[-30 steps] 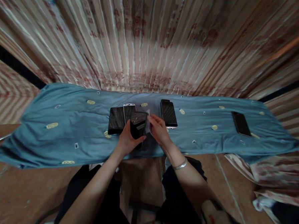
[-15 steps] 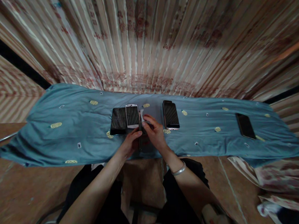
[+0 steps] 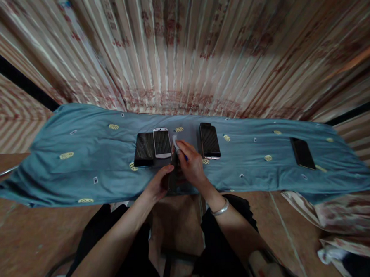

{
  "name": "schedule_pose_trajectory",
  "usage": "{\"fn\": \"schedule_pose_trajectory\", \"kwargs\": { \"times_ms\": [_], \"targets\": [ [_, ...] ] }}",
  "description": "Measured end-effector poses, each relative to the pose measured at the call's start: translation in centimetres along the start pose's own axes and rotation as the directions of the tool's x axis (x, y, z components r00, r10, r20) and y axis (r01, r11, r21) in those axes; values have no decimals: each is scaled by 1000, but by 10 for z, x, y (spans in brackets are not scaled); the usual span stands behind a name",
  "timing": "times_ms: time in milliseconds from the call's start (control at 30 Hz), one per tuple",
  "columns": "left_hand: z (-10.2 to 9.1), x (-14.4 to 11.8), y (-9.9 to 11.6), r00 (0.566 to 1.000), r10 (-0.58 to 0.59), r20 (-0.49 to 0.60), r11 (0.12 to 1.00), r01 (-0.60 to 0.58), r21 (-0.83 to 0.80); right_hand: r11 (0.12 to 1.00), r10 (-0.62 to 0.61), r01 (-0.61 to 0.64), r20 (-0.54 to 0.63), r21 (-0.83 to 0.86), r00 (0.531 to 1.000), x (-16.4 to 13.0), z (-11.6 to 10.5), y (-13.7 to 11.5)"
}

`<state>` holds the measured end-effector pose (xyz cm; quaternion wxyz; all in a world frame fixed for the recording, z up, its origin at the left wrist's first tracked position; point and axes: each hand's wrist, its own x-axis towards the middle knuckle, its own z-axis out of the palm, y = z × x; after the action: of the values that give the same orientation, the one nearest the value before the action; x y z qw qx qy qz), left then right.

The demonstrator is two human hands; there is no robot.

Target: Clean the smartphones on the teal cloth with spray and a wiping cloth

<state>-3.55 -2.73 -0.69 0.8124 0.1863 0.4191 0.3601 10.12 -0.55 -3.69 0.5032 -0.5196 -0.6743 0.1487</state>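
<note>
Left hand (image 3: 158, 185) grips a dark phone (image 3: 172, 178) edge-on over the blue cloth (image 3: 80, 160). Right hand (image 3: 189, 167) pinches a small white wipe (image 3: 175, 142) against the phone's top.

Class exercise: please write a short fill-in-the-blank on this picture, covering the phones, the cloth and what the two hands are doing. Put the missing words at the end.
1. The phones lie on a ____ cloth with yellow motifs.
2. The white phone lies directly right of a ____ phone.
3. The left hand and right hand hold a dark phone standing on its ____.
4. A silver ____ circles the right wrist.

Missing words: blue; black; edge; bracelet
</note>
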Motion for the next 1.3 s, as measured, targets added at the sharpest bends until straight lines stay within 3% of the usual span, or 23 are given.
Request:
{"fn": "schedule_pose_trajectory", "kwargs": {
  "times_ms": [267,567,767,933,1167,1300],
  "targets": [
    [-3,-2,4,998,42,37,999,-42,10,993,105,-107,45,44,993,-2,10,12],
    [-7,-3,-1,999,42,0,999,-42,-26,994,74,-75,15,85,997,3,6,12],
    [-5,-6,1,998,64,-14,997,-64,-46,991,114,-116,30,71,993,3,7,18],
    [-6,-5,-3,998,2,57,999,-4,37,992,74,-73,-7,105,997,6,0,13],
    [-11,4,-2,997,70,-26,997,-70,26,993,-49,42,62,112,997,-1,-6,0],
    [-8,3,-4,999,41,-19,999,-40,23,995,-54,51,39,80,998,1,-11,0]
  ]
}}
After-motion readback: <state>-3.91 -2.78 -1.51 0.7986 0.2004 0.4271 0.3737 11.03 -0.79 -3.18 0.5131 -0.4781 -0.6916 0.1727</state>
